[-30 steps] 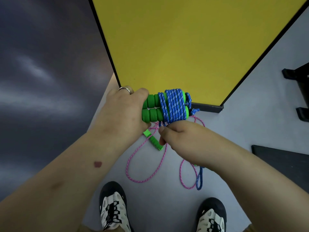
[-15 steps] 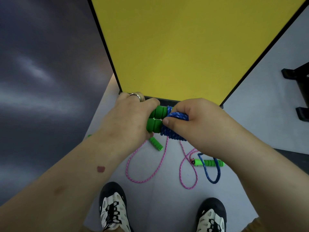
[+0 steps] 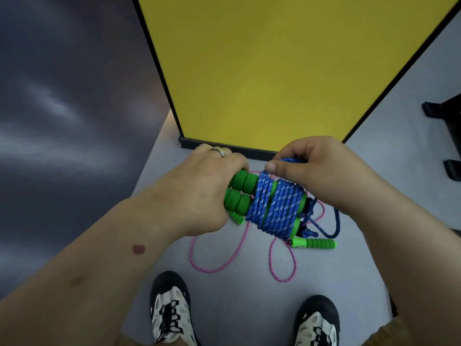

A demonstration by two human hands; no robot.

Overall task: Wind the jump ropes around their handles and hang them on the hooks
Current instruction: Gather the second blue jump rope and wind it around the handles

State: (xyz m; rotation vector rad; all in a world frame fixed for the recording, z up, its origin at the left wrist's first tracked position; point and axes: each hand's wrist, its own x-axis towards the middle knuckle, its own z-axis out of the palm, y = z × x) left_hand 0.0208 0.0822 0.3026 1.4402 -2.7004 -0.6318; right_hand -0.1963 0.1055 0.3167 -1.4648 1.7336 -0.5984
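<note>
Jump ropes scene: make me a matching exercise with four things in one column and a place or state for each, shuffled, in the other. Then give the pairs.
Things
1. blue rope
2. pink rope
3. left hand
4. right hand

Places or states
A. lies loose in loops on the floor
B. grips the bare ends of the paired green handles
C. wound in coils around the paired green handles
D. pinches a strand of blue rope above the coils

Pairs: 1-C, 2-A, 3-B, 4-D
</note>
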